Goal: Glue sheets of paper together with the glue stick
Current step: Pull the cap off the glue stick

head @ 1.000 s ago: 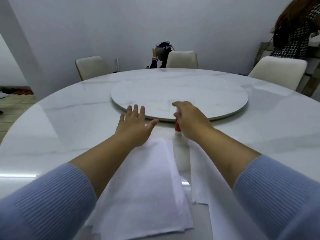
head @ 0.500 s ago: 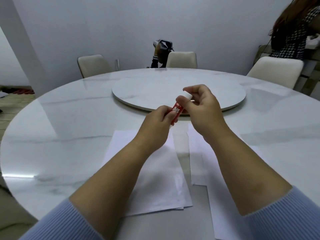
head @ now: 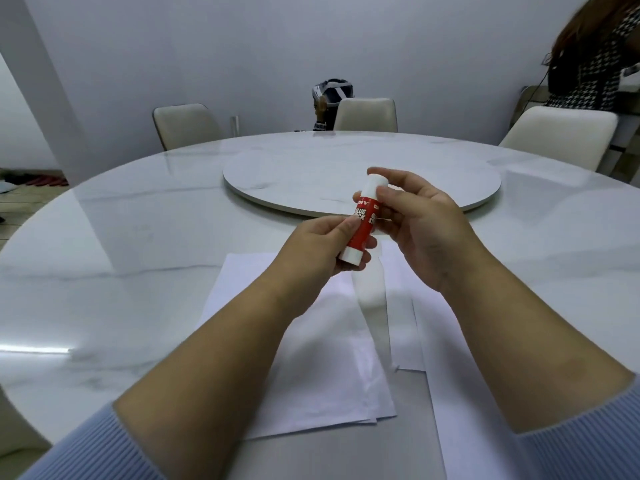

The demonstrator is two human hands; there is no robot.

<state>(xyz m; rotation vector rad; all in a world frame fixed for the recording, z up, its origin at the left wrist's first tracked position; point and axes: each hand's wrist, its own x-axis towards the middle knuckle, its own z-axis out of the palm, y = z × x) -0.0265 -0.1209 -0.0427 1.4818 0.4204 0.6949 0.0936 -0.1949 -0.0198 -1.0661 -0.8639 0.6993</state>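
A red glue stick (head: pixel 363 223) with a white cap (head: pixel 374 184) and a white base is held tilted in the air above the table (head: pixel 138 237), cap end pointing up and away. Its lower barrel is clamped by the left hand (head: pixel 322 251), thumb on the label; the cap is pinched by the fingers of the right hand (head: pixel 422 230), as if it is about to be pulled off. The stick is judged light, rigid and smooth, best gripped round the barrel while the cap is drawn straight off. Below the hands, a stack of white sheets (head: pixel 311 358) lies flat on the left, with more paper (head: pixel 460 393) just beside it on the right, a narrow strip of table showing between. The sheets are judged thin, floppy and easily creased or slid on the glossy marble.
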